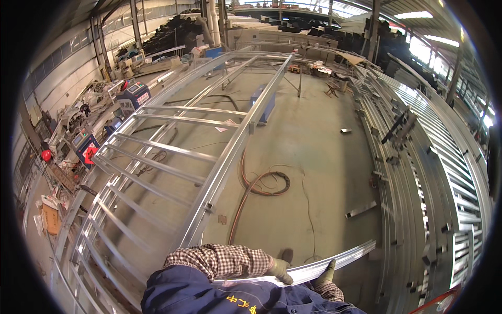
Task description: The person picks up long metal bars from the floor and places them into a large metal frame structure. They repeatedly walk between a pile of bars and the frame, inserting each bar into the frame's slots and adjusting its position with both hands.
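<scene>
Against the front of my body lies a bundle of long silvery metal bars [351,256], its far end pointing off to the right. My left hand [281,269], in a grey-green glove, reaches across and grips the bars from above. A little farther right, my right hand [326,273], also gloved, has its fingers wrapped round the same bars. Checkered sleeve covers show on both forearms. To my left stands a long metal frame [226,161] with several crossbars, raised above the floor.
A coiled hose [275,183] and thin cables lie on the floor ahead. Stacked metal profiles and slatted panels [463,193] line the right side. Blue-grey machines [135,95] stand beyond the frame at left. A short metal piece [361,210] rests on the floor near the right stack.
</scene>
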Action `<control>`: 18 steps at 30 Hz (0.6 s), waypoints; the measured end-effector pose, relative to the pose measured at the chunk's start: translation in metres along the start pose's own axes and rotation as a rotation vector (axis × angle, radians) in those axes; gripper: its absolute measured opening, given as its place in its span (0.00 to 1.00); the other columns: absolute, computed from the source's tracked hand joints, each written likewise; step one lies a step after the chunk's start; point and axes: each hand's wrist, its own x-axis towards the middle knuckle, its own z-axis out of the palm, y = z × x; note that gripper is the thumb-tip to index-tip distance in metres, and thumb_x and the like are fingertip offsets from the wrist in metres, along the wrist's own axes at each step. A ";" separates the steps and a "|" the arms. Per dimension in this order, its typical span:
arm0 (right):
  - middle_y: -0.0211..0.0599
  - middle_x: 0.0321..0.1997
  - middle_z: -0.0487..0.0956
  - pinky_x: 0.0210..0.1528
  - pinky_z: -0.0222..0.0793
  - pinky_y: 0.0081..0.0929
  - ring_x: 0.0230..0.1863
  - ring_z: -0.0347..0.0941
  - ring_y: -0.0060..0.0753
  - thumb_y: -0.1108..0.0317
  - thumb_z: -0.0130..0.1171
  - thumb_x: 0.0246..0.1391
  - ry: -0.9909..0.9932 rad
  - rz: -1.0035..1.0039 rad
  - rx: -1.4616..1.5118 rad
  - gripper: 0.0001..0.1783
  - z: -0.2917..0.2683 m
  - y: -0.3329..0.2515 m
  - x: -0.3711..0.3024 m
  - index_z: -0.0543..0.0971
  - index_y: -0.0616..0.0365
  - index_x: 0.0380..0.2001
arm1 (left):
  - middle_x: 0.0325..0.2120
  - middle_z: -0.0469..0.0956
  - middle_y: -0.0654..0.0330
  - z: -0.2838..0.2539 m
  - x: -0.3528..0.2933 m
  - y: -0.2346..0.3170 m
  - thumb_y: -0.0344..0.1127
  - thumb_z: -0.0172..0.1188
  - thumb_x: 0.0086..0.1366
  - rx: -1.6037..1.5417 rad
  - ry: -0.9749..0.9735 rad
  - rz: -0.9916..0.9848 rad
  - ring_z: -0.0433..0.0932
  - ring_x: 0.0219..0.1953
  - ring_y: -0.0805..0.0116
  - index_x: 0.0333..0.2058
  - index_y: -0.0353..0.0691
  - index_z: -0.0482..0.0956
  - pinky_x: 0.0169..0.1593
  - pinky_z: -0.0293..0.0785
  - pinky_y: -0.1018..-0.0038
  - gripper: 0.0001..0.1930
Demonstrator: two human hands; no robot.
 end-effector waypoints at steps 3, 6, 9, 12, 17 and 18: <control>0.45 0.78 0.68 0.75 0.63 0.59 0.74 0.65 0.56 0.15 0.55 0.56 -0.043 -0.058 -0.007 0.60 0.050 -0.027 0.087 0.65 0.48 0.77 | 0.50 0.86 0.49 -0.079 0.039 -0.008 0.54 0.77 0.60 0.042 0.111 -0.049 0.84 0.52 0.57 0.60 0.32 0.81 0.57 0.80 0.62 0.37; 0.45 0.78 0.68 0.74 0.64 0.57 0.73 0.66 0.55 0.16 0.56 0.56 -0.153 0.023 -0.060 0.60 0.122 -0.070 0.162 0.65 0.50 0.77 | 0.47 0.87 0.49 -0.172 0.061 0.002 0.56 0.77 0.58 0.024 0.056 -0.055 0.85 0.51 0.55 0.57 0.33 0.84 0.56 0.80 0.60 0.36; 0.44 0.78 0.68 0.76 0.63 0.54 0.73 0.66 0.55 0.17 0.53 0.59 -0.164 0.022 -0.121 0.58 0.207 -0.106 0.210 0.64 0.49 0.78 | 0.58 0.81 0.44 -0.251 0.052 0.019 0.59 0.77 0.58 -0.020 0.114 -0.059 0.81 0.59 0.50 0.67 0.32 0.72 0.62 0.76 0.57 0.47; 0.43 0.80 0.64 0.78 0.60 0.53 0.76 0.63 0.54 0.19 0.53 0.61 -0.297 -0.001 -0.210 0.57 0.292 -0.144 0.247 0.61 0.49 0.79 | 0.60 0.80 0.42 -0.307 0.039 0.036 0.62 0.75 0.57 -0.029 0.299 -0.059 0.79 0.63 0.46 0.68 0.33 0.71 0.66 0.73 0.56 0.49; 0.41 0.77 0.68 0.78 0.59 0.51 0.74 0.64 0.53 0.19 0.54 0.59 -0.395 -0.059 -0.293 0.57 0.437 -0.185 0.337 0.64 0.50 0.77 | 0.62 0.78 0.39 -0.434 0.042 0.043 0.65 0.74 0.54 0.056 0.476 -0.102 0.77 0.65 0.42 0.69 0.32 0.69 0.68 0.72 0.55 0.53; 0.40 0.74 0.71 0.76 0.61 0.50 0.72 0.66 0.51 0.20 0.56 0.59 -0.396 -0.085 -0.279 0.56 0.466 -0.191 0.357 0.66 0.50 0.76 | 0.63 0.77 0.37 -0.463 0.044 0.042 0.66 0.74 0.54 0.061 0.502 -0.101 0.76 0.65 0.40 0.71 0.33 0.65 0.68 0.72 0.55 0.56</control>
